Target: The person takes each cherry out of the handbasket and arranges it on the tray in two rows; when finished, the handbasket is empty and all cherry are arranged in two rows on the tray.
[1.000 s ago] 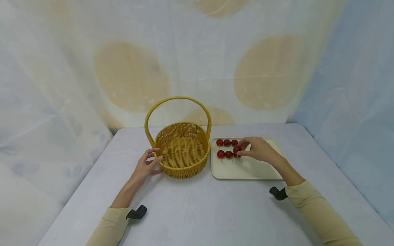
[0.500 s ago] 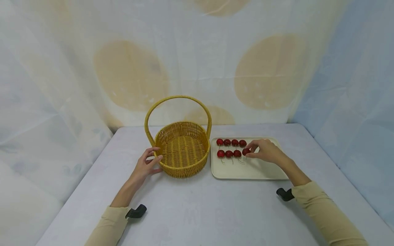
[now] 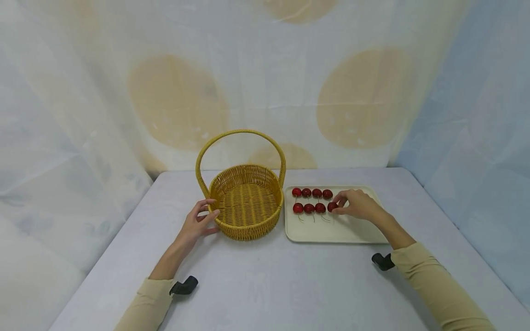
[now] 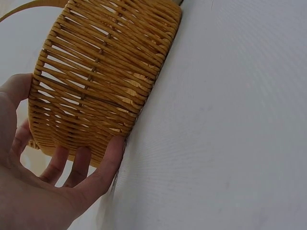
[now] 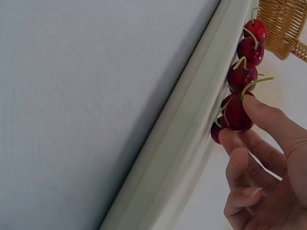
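Note:
On the table stands a yellow woven basket (image 3: pixel 248 232) with a tall arched handle and nothing inside. My left hand (image 3: pixel 198 223) grips its left side; in the left wrist view the thumb lies at the rim and the fingers spread along the wicker wall (image 4: pixel 96 81). To the right, a cream tray (image 3: pixel 314 232) bears two rows of dark red cherries with thin green stems. At the right end of the front row, my right hand (image 3: pixel 359 205) pinches a cherry (image 5: pixel 237 112) between thumb and fingers, low over the tray and next to the other cherries.
The tray lies close beside the basket's right side. A black curved piece (image 3: pixel 184 286) sticks out at the left cuff, another (image 3: pixel 383 262) at the right one. A patterned cloth (image 3: pixel 265 82) hangs behind the table and along both sides.
My right hand has moved right and slightly down with the pinched cherry, to the end of the front row. A fourth cherry in the back row now shows. The left hand stays put.

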Available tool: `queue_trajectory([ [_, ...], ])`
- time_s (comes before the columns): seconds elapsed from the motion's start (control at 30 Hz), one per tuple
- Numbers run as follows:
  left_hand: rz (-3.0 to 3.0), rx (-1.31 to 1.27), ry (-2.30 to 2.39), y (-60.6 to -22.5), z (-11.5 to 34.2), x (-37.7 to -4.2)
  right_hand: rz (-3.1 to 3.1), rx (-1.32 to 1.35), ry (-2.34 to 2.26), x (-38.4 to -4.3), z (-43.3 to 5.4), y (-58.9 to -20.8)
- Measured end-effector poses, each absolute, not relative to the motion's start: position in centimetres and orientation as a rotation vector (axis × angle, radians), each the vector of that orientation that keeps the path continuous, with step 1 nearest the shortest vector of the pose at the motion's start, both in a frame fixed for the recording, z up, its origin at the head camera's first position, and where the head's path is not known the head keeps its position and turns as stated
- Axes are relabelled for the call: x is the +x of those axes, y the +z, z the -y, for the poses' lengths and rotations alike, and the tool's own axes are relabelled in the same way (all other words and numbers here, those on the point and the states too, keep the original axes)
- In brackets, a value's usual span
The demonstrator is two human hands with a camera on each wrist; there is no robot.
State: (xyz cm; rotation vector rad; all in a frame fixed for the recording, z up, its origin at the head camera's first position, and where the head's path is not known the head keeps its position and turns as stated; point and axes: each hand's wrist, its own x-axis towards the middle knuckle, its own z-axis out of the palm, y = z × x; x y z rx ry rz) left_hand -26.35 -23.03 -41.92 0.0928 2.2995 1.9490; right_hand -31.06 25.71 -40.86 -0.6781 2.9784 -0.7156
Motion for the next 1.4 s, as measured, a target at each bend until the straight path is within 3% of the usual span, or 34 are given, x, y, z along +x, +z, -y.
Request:
queue_trajectory([
  [0.97,-2.314,0.09,1.944,-41.8,22.9,-26.1,-2.93,-0.544,-0.685,-31.3,-24.8,-41.3],
  [1.4,-2.407,0.095,1.872,-43.7,23.7,-27.3,-2.997,-0.573,-0.657,-30.7,-25.5,-40.5],
])
